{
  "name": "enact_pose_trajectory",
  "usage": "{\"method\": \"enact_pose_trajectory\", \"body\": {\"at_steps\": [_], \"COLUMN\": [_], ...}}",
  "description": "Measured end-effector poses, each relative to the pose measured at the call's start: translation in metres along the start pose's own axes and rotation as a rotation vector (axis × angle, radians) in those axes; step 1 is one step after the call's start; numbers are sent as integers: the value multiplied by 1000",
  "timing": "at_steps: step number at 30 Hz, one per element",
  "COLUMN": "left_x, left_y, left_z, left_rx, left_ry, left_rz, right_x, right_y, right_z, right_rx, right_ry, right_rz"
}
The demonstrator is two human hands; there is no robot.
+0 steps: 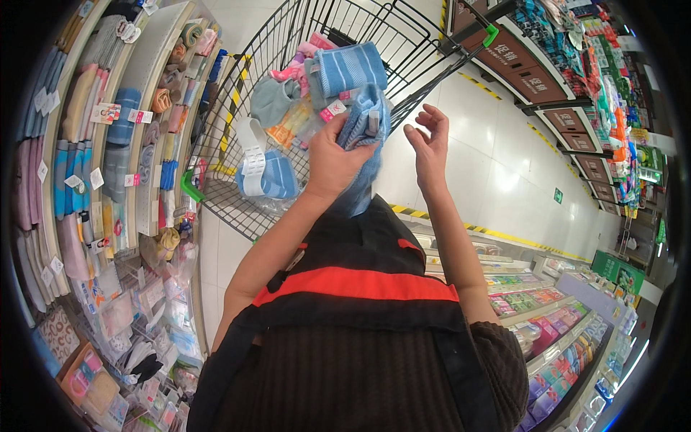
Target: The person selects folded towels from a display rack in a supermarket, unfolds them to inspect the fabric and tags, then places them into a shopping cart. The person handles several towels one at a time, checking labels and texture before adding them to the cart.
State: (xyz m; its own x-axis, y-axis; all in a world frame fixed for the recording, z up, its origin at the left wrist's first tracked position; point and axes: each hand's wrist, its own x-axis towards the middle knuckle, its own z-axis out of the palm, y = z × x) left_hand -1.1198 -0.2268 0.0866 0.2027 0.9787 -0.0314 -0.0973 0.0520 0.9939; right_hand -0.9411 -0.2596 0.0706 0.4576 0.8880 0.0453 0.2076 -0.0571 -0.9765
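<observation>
My left hand (337, 159) grips a folded blue towel (367, 121) by its edge, thumb and fingers pinched on either side. The towel hangs down in front of my black apron (356, 243) with its red band. To the right, my right hand (430, 143) is raised with fingers apart and nothing in it. Behind the held towel, a wire shopping cart (216, 213) carries another folded blue towel (353, 67) with white stripes. Also in the cart are a grey-green cloth item (274, 100), pink items (296, 70), and a blue towel piece (278, 175) under a white label strip (251, 143).
Shelves of folded and rolled towels (127, 121) run along the left, with packaged goods (121, 318) below. At right stand brown promotion panels (523, 73) under stocked shelves. Boxed goods (561, 372) fill racks at lower right. Yellow-black tape (507, 237) marks the tiled floor (486, 178).
</observation>
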Motion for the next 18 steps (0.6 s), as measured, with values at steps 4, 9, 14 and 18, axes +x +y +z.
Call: {"method": "enact_pose_trajectory", "body": {"at_steps": [4,9,14,18], "left_x": [0,-1,0,2], "left_y": [3,5,-3,-5], "left_z": [3,3,0,0], "left_rx": [129,191,261,196], "left_ry": [52,54,27,-71], "left_rz": [42,64,34,164], "right_x": [-10,-10,-8,-10], "right_y": [-29,-37,-25,-25], "right_z": [7,24,18,19], "right_rx": [91,145,278,297], "right_ry": [-253,-312,-367,-312], "right_rz": [-127,-98,15,-20]}}
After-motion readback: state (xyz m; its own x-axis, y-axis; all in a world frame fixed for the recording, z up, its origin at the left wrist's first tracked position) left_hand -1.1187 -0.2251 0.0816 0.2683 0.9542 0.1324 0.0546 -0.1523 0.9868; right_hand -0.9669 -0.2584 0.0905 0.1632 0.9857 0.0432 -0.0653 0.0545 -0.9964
